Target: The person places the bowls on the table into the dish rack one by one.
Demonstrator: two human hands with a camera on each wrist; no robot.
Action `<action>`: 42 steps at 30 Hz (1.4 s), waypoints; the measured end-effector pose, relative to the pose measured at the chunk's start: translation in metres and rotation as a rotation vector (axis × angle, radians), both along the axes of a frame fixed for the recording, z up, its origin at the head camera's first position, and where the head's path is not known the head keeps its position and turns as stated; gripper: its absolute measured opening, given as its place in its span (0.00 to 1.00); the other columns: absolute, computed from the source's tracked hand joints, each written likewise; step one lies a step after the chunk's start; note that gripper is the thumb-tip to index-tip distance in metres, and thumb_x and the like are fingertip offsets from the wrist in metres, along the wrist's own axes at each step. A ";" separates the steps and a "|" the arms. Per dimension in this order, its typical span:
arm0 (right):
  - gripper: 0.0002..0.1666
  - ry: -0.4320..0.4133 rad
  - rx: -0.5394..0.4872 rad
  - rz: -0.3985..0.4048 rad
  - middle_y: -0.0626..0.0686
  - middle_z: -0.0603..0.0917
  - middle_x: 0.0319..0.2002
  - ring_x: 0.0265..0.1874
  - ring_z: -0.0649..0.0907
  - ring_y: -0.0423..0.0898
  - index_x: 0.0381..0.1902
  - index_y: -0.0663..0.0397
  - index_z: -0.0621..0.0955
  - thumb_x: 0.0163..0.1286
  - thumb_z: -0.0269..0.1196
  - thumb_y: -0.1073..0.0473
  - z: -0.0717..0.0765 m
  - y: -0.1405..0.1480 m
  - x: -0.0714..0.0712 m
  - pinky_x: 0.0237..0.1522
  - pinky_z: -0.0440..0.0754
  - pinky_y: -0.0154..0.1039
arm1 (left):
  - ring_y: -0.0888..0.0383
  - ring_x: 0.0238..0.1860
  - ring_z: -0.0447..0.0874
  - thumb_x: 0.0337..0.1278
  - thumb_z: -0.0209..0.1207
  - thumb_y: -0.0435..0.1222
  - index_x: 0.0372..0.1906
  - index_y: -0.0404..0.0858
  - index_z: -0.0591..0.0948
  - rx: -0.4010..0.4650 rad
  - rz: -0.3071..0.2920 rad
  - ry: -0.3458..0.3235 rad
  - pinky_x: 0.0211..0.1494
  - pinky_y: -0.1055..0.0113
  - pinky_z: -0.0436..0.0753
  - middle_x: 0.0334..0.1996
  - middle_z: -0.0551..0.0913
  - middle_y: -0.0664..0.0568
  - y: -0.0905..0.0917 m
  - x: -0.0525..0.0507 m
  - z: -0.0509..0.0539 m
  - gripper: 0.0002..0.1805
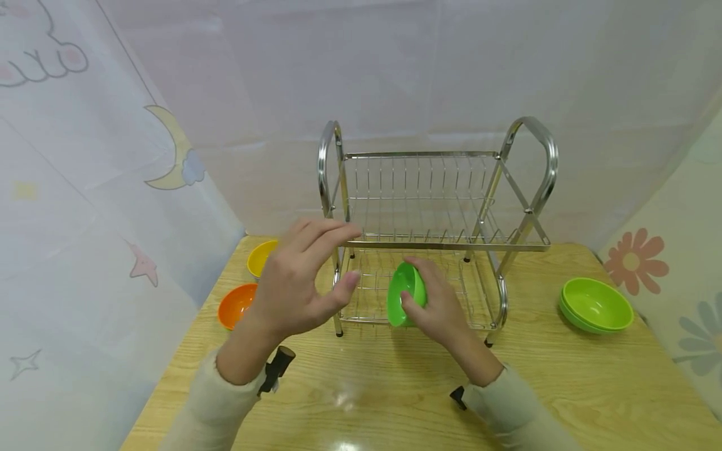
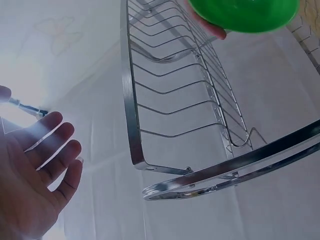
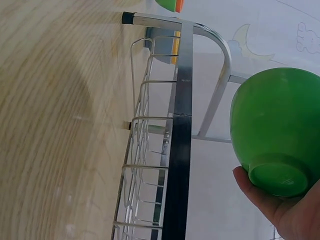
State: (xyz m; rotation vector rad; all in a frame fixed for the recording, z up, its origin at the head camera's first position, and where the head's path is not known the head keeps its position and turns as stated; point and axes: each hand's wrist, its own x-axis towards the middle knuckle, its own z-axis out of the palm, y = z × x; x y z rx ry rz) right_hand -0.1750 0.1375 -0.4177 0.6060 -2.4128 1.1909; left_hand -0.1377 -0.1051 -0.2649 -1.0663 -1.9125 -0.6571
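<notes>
In the head view my right hand [image 1: 437, 307] grips a green bowl [image 1: 398, 294], tipped on its side, in front of the two-tier metal dish rack [image 1: 451, 245]. The right wrist view shows the bowl's outside and foot [image 3: 280, 175], with the right hand [image 3: 295, 215] at its base. My left hand [image 1: 301, 279] is raised at the rack's left front, fingers extended and thumb apart, holding nothing. In the left wrist view the left hand [image 2: 37, 170] is spread beside the rack's upper tier [image 2: 131, 100]. The same green bowl [image 2: 245, 12] appears at the top there.
An orange bowl [image 1: 234, 307] and a yellow bowl [image 1: 261, 258] stand on the left of the wooden table [image 1: 350, 401], partly behind the left hand. Stacked lime-green bowls [image 1: 596, 305] sit at the right. A patterned cloth [image 1: 389, 75] hangs behind the rack.
</notes>
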 end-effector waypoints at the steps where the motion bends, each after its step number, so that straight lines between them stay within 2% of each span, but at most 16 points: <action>1: 0.38 -0.004 0.000 0.004 0.58 0.78 0.57 0.37 0.79 0.50 0.70 0.47 0.71 0.60 0.64 0.57 -0.001 -0.001 -0.001 0.26 0.81 0.36 | 0.47 0.48 0.81 0.74 0.43 0.55 0.51 0.32 0.84 0.006 0.003 0.006 0.52 0.56 0.80 0.46 0.86 0.44 0.001 -0.001 0.003 0.32; 7: 0.38 -0.020 0.021 0.016 0.58 0.79 0.55 0.36 0.79 0.49 0.70 0.49 0.71 0.61 0.63 0.55 -0.006 -0.009 -0.009 0.25 0.80 0.35 | 0.46 0.50 0.80 0.76 0.42 0.54 0.51 0.30 0.84 0.031 0.038 0.043 0.55 0.54 0.77 0.49 0.86 0.42 0.002 -0.014 0.018 0.32; 13: 0.37 -0.043 0.046 0.025 0.57 0.78 0.55 0.35 0.78 0.48 0.71 0.47 0.70 0.63 0.63 0.54 -0.012 -0.016 -0.016 0.24 0.80 0.34 | 0.44 0.52 0.78 0.74 0.45 0.48 0.52 0.31 0.84 0.056 0.134 0.055 0.56 0.51 0.75 0.51 0.85 0.42 0.003 -0.028 0.029 0.27; 18: 0.37 -0.065 0.066 0.029 0.56 0.77 0.58 0.35 0.78 0.48 0.72 0.46 0.70 0.64 0.63 0.52 -0.017 -0.021 -0.021 0.24 0.80 0.33 | 0.44 0.54 0.77 0.70 0.47 0.45 0.54 0.31 0.83 0.048 0.212 0.026 0.57 0.50 0.74 0.54 0.84 0.42 0.002 -0.043 0.033 0.25; 23: 0.37 -0.085 0.079 0.026 0.55 0.78 0.57 0.36 0.78 0.47 0.72 0.48 0.70 0.65 0.63 0.51 -0.020 -0.026 -0.026 0.25 0.80 0.34 | 0.43 0.57 0.75 0.71 0.46 0.47 0.57 0.31 0.82 0.024 0.269 -0.003 0.58 0.50 0.73 0.57 0.82 0.42 -0.001 -0.057 0.032 0.27; 26: 0.38 -0.124 0.092 0.029 0.54 0.78 0.55 0.33 0.77 0.47 0.73 0.47 0.69 0.65 0.63 0.50 -0.022 -0.029 -0.029 0.23 0.79 0.34 | 0.43 0.59 0.74 0.73 0.45 0.49 0.61 0.31 0.79 0.005 0.306 -0.043 0.60 0.49 0.72 0.59 0.81 0.41 -0.002 -0.066 0.032 0.29; 33: 0.39 -0.219 0.131 0.025 0.53 0.75 0.55 0.33 0.77 0.47 0.75 0.41 0.66 0.68 0.62 0.47 -0.026 -0.037 -0.035 0.22 0.79 0.32 | 0.44 0.66 0.69 0.76 0.46 0.51 0.70 0.34 0.72 -0.037 0.384 -0.202 0.64 0.48 0.71 0.64 0.77 0.41 -0.003 -0.085 0.032 0.31; 42: 0.40 -0.241 0.165 0.040 0.52 0.74 0.62 0.33 0.76 0.45 0.76 0.41 0.65 0.68 0.63 0.45 -0.034 -0.044 -0.041 0.25 0.79 0.34 | 0.46 0.71 0.64 0.78 0.43 0.54 0.73 0.35 0.70 -0.136 0.475 -0.327 0.72 0.49 0.66 0.71 0.71 0.45 0.000 -0.101 0.033 0.32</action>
